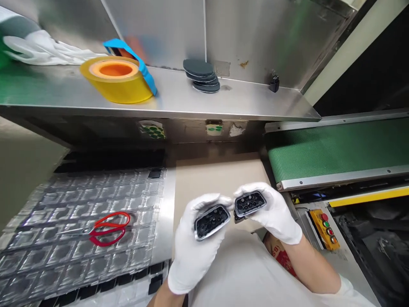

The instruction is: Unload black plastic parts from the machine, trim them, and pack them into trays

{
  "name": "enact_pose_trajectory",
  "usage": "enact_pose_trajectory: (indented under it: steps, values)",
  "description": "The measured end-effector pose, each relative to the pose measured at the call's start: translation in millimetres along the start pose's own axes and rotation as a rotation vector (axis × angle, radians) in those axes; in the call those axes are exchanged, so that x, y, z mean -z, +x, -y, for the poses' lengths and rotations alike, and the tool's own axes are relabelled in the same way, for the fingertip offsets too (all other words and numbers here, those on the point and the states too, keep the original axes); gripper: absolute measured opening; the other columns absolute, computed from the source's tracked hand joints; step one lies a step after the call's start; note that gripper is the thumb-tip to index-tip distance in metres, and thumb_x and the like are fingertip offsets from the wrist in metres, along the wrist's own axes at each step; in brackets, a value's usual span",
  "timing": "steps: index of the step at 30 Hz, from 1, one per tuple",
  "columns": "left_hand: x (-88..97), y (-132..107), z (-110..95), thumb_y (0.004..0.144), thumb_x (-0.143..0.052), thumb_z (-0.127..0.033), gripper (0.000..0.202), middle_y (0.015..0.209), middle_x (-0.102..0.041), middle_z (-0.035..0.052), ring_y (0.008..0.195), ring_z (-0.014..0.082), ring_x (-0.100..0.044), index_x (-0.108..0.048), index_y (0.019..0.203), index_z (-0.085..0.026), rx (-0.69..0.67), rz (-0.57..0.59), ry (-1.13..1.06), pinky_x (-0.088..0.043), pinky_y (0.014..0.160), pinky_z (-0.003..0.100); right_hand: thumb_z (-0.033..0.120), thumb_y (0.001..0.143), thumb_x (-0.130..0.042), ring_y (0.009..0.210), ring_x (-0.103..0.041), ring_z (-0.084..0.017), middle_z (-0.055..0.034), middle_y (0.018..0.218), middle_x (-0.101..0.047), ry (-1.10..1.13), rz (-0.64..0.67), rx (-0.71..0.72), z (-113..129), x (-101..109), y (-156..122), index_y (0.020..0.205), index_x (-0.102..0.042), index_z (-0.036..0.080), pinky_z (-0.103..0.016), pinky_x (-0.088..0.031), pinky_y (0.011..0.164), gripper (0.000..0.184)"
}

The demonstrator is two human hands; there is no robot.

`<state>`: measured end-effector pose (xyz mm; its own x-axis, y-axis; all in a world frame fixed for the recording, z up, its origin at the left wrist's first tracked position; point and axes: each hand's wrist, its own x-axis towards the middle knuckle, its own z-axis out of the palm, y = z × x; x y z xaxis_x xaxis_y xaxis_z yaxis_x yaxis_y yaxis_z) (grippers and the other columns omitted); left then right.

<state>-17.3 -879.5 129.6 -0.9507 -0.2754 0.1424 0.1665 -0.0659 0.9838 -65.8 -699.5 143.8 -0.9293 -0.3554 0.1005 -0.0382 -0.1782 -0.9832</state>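
Both my hands wear white gloves and meet at the lower middle of the view. My left hand point(194, 247) is closed around a small black plastic housing with a grey rim point(211, 221), its hollow side facing me. My right hand point(275, 213) grips a second black housing point(250, 202) of the same kind, held just right of the first. The two parts almost touch. Below them lies a brown cardboard sheet point(211, 175).
Clear blister trays point(64, 238) lie at the left with red-handled scissors point(105, 229) on top. A steel shelf point(243, 104) carries a yellow tape roll point(116, 79), dark round pads point(202, 75) and white gloves point(41, 49). A green conveyor belt point(335, 147) and a yellow button box point(326, 228) sit at the right.
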Motion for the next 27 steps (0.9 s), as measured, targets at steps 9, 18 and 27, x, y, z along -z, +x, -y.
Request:
enact_pose_trajectory:
  steps: [9,18,27]
  values:
    - [-12.3,10,6,0.075,-0.082,-0.014,0.025,0.093,-0.077,0.0029,0.09,0.0219,-0.076,-0.067,0.092,-0.022,0.217,0.11,-0.177,-0.064,0.085,0.034,0.025,0.082,-0.088,0.11,-0.074,-0.023,-0.0048,0.116,-0.078,-0.109,-0.073,-0.086,0,7,-14,0.116,-0.071,0.027,-0.042,-0.062,0.101,0.038]
    - [-15.8,8,30,0.069,-0.083,-0.019,0.026,0.093,-0.075,0.0044,0.086,0.0216,-0.073,-0.069,0.092,-0.02,0.501,0.124,-0.114,-0.061,0.073,0.028,0.023,0.084,-0.085,0.111,-0.073,-0.021,-0.0048,0.119,-0.077,-0.146,-0.149,-0.322,-27,16,-26,0.122,-0.072,0.026,-0.037,-0.06,0.099,0.04]
    - [-11.8,31,41,0.076,-0.082,-0.026,0.024,0.1,-0.075,0.0063,0.085,0.0204,-0.072,-0.071,0.095,-0.019,0.563,0.219,0.004,-0.06,0.068,0.026,0.016,0.081,-0.085,0.108,-0.073,-0.017,-0.003,0.116,-0.077,-0.105,-0.215,-0.378,-38,16,-11,0.116,-0.073,0.024,-0.031,-0.059,0.097,0.037]
